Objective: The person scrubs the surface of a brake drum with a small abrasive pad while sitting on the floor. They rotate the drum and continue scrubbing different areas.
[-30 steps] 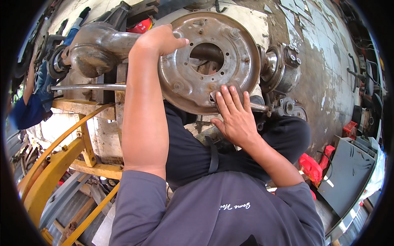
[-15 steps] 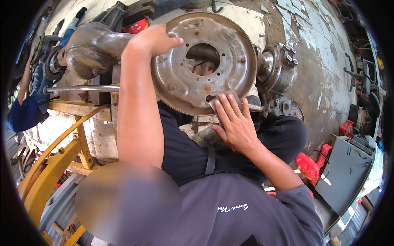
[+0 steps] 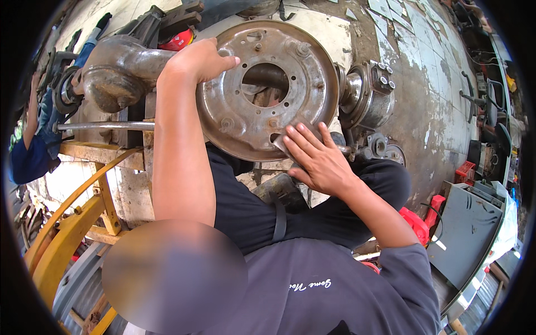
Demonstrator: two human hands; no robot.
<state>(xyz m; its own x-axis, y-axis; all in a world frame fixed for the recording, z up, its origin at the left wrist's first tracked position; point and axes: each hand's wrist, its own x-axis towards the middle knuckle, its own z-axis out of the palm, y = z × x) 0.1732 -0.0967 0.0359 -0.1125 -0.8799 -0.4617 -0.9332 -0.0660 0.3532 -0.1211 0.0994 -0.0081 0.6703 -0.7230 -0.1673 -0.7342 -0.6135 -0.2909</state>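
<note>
A round, worn metal brake backing plate (image 3: 314, 75) with a large centre hole and small bolt holes stands in front of my lap. My left hand (image 3: 195, 58) grips its upper left rim; the thumb lies on the face and the other fingers are hidden behind the edge. Low on the right of the plate, my right hand (image 3: 315, 159) presses a grey-brown sheet that looks like sandpaper (image 3: 283, 147) against the metal. Its fingers lie nearly flat over the sheet, with the thumb at the lower edge.
A rusty axle housing (image 3: 120, 70) extends to the left, above a metal rod (image 3: 106, 126). A hub-like metal part (image 3: 377, 92) sits to the right. Yellow frame bars (image 3: 70, 223) stand at lower left, a grey metal box (image 3: 464, 223) at right. Another person's blue sleeve (image 3: 33, 159) shows far left.
The whole view has shifted slightly, so the plate appears a little further left. My right hand and the sheet have turned slightly on the plate; my left hand keeps its hold.
</note>
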